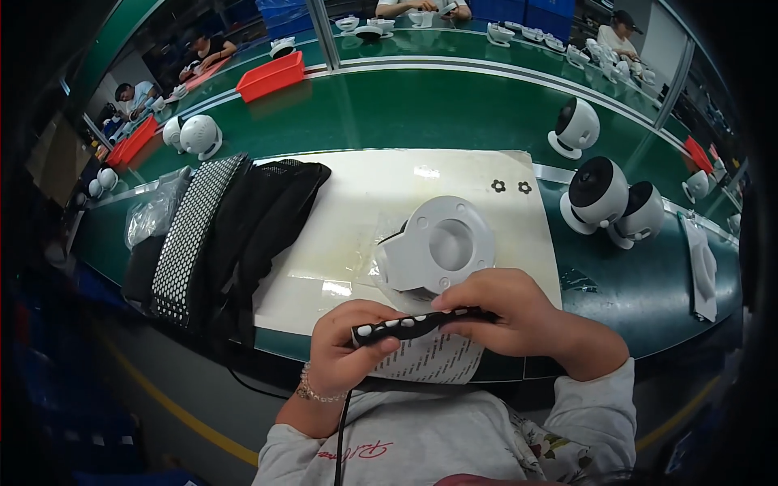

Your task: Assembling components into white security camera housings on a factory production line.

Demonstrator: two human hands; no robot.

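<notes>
In the lower centre of the frame I see my two hands holding one black strip with white oval pads between them. My left hand has its fingers closed around the left end of the strip, and my right hand has its fingers pressed together on the right end, so the strip lies almost level, a little lower on the left. Under the strip there is a printed paper sheet, near the front edge of the counter. Just above my hands, on the white mat, lies a round white device base on a clear plastic bag. On the left part of the mat I see a black mesh fabric and beside it a sheet with many white dots. At the right of the frame, two white round units with black fronts stand on the green counter, touching each other. Two small black flower-shaped pieces lie on the mat in the upper right.
</notes>
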